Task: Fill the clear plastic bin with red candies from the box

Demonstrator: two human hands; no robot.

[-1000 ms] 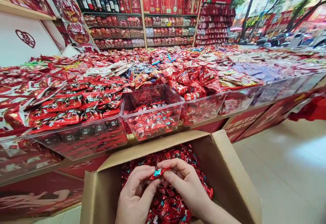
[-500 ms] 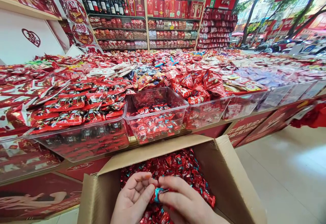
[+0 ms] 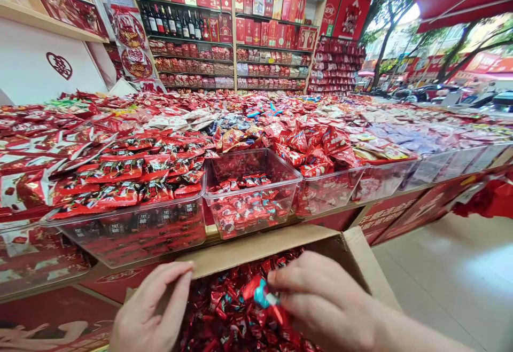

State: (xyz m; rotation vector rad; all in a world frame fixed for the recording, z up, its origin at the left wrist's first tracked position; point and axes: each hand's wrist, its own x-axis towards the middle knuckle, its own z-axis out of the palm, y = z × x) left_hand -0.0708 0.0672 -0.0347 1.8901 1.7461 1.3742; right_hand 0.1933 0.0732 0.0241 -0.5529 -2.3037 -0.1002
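Note:
My right hand is over the open cardboard box, pinching a red and teal wrapped candy that is smeared by motion. My left hand is at the box's left side, apart from the right hand. Its thumb and forefinger come together at the tips beside the far cardboard wall; whether anything is between them is hidden. Below both hands, many shiny red wrapped candies fill the box. Just behind the box stands a clear plastic bin, partly filled with red wrapped candies.
More clear bins line the counter: one with dark-and-red packets to the left, another with red triangular packets to the right. Shelves with bottles and red boxes rise at the back. Tiled floor lies at the right.
My hands, together on one wrapped candy before, have parted. The left moved left to the box's side; the right moved slightly right and up with the candy. The view tilted up a little.

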